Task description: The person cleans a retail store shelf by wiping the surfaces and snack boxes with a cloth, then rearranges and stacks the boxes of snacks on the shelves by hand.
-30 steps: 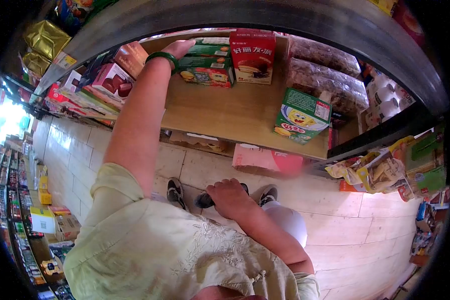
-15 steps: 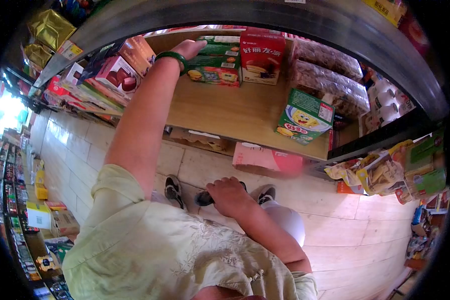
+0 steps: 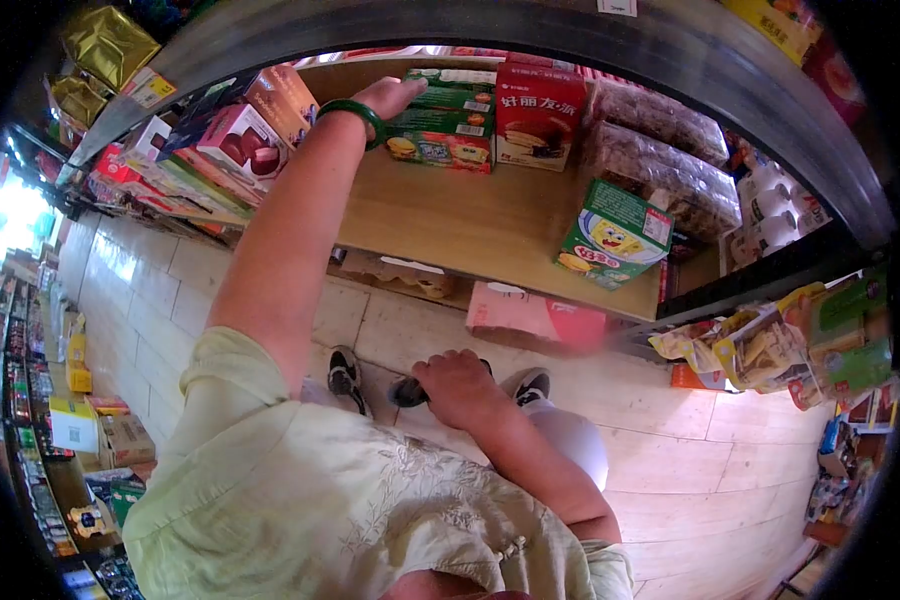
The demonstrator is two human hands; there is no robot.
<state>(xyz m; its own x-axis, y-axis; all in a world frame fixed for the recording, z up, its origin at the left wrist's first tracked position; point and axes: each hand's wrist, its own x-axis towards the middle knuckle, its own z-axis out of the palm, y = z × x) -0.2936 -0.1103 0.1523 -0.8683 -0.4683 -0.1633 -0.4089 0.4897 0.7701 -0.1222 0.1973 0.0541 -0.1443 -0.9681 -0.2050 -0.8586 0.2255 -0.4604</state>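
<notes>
My left hand (image 3: 394, 97), with a green bangle (image 3: 355, 112) at the wrist, reaches into the shelf. It lies against the left end of a stack of green snack boxes (image 3: 440, 130), fingers stretched out and partly hidden. Right of that stack stands a red box of pies (image 3: 538, 115). Low in front of my body, my right hand (image 3: 457, 388) is closed around a dark object (image 3: 408, 391), mostly covered by the fingers; its kind cannot be made out. A green box with a yellow cartoon character (image 3: 615, 236) sits near the shelf's front right edge.
The wooden shelf board (image 3: 435, 225) lies under a dark metal beam (image 3: 470, 28). Clear-wrapped packs (image 3: 660, 170) fill its right side, and cartons (image 3: 242, 145) line the left. Below is a pink box (image 3: 535, 318). Snack bags (image 3: 770, 345) hang at the right.
The shelf goods sit slightly further right in view. My left hand stays against the green boxes, and my right hand keeps its closed grip low down.
</notes>
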